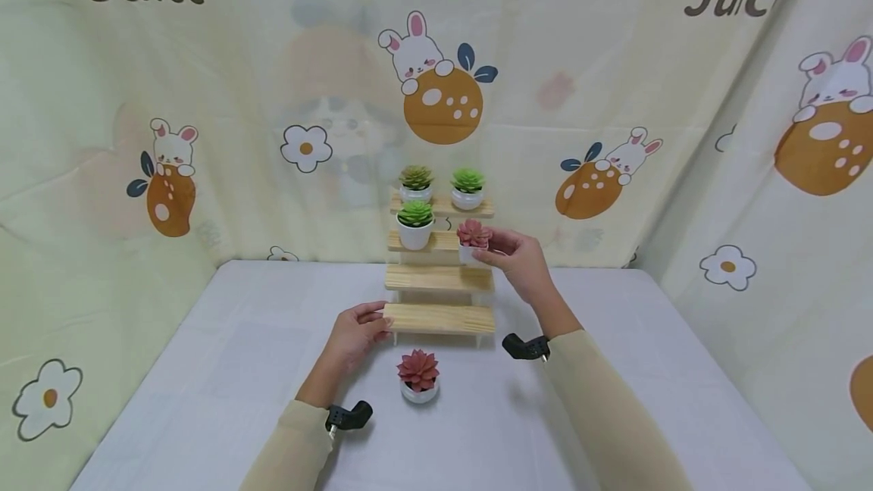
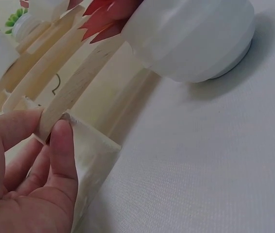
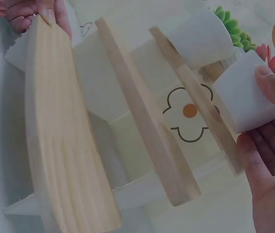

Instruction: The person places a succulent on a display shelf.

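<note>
A wooden tiered stand (image 1: 439, 317) with several steps stands on the table. My left hand (image 1: 356, 334) pinches the left end of its lowest step, thumb on one face and fingers on the other in the left wrist view. At the right end of the third step, my right hand (image 1: 520, 262) holds a potted red succulent (image 1: 472, 241) by its white pot, upright. Whether the pot's base touches the wood, I cannot tell. Another red succulent in a round white pot (image 1: 419, 377) sits on the table before the stand, nearest my left hand.
A bright green succulent (image 1: 414, 224) occupies the third step's left. On the top step are a dull green succulent (image 1: 416, 182) and another green one (image 1: 467, 186). A white cloth covers the table (image 1: 273, 324); a printed curtain (image 1: 239, 195) hangs close behind the stand.
</note>
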### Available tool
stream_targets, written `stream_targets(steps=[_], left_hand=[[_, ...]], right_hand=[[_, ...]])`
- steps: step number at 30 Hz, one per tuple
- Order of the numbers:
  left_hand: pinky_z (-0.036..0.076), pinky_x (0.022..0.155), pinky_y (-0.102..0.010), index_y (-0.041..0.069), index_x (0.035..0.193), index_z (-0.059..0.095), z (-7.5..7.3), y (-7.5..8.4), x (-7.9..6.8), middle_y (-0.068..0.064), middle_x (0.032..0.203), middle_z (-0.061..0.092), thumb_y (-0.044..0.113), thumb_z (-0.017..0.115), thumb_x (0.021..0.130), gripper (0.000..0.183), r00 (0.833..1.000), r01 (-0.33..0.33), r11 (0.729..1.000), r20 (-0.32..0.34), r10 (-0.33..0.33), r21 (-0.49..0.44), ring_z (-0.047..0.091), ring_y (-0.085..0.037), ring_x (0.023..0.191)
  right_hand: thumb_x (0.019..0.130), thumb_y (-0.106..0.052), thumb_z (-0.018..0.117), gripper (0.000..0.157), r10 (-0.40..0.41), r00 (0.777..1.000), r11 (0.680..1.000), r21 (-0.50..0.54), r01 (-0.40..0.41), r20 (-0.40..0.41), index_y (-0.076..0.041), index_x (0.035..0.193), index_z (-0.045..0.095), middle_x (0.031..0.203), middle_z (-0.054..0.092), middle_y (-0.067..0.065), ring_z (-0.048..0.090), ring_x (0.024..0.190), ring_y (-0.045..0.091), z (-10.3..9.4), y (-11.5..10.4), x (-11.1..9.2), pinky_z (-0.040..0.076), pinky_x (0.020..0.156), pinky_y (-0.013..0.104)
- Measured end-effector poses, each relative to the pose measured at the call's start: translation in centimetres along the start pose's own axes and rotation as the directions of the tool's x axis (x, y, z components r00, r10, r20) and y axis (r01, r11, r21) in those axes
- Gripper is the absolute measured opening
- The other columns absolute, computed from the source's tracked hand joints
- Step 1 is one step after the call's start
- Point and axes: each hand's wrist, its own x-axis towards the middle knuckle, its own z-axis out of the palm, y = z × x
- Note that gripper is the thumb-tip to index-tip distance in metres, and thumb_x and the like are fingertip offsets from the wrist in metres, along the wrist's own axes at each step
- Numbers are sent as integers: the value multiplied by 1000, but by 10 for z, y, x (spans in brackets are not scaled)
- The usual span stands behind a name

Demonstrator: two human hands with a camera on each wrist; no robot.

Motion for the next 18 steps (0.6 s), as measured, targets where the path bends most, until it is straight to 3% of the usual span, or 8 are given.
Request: stream_targets(steps=[5,12,18], left_hand=[[64,76,-28,-2,135,61,-2,0,-1,-12,104,68,-2,70,93,43,1000,-1,1000,8,1,15,68,-15,84],[64,79,-29,-1,137,61,-2,1,-2,-11,105,68,-1,69,94,44,1000,10,1000,1,-10,10,68,-15,85],[63,75,-26,-3,136,60,0,0,-2,-10,103,68,-2,68,94,43,1000,-2,1000,14,2,-4,68,-14,83]], right_hand=[[85,-23,84,57,20,1000,1000,24,-20,-7,-7,136,65,133,68,16,65,123,27,0,2,7,59,93,21],[85,-20,85,56,-11,1000,998,55,11,-11,-5,134,66,131,69,17,67,119,25,4,1,16,61,89,22],[85,-19,85,50,-60,998,998,-23,60,-31,-3,129,68,124,71,19,70,110,25,3,-2,20,61,84,19]])
